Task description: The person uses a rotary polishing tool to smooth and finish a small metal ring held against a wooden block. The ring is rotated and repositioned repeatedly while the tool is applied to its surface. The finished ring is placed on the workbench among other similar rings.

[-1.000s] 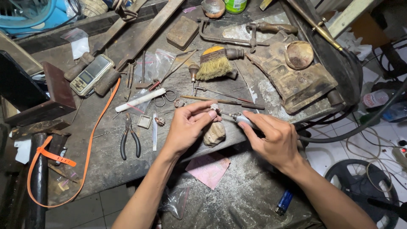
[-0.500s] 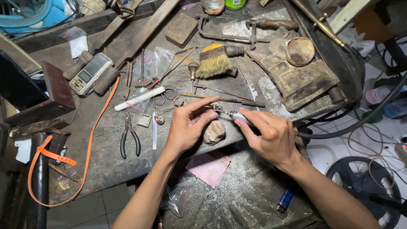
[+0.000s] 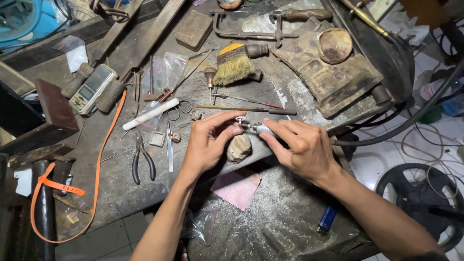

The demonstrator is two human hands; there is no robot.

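Observation:
My left hand (image 3: 209, 140) pinches a small silver ring (image 3: 240, 119) between thumb and fingers, just above a worn wooden bench peg (image 3: 239, 147). My right hand (image 3: 302, 147) grips a slim metal rotary handpiece (image 3: 258, 128), its tip touching the ring. A black flexible hose (image 3: 386, 133) runs from the handpiece off to the right. Both hands rest at the front edge of the grimy wooden workbench (image 3: 121, 188).
Black-handled pliers (image 3: 142, 159), small scissors (image 3: 176, 108), a white stick (image 3: 150, 114), a bristle brush (image 3: 234, 65), a saw frame (image 3: 251, 29), a pocket scale (image 3: 92, 89) and an orange strap (image 3: 99, 169) lie on the bench. A pink paper (image 3: 237, 186) and blue lighter (image 3: 327, 218) lie below.
Both hands stay at the bench peg with the ring and handpiece; the view has shifted only slightly.

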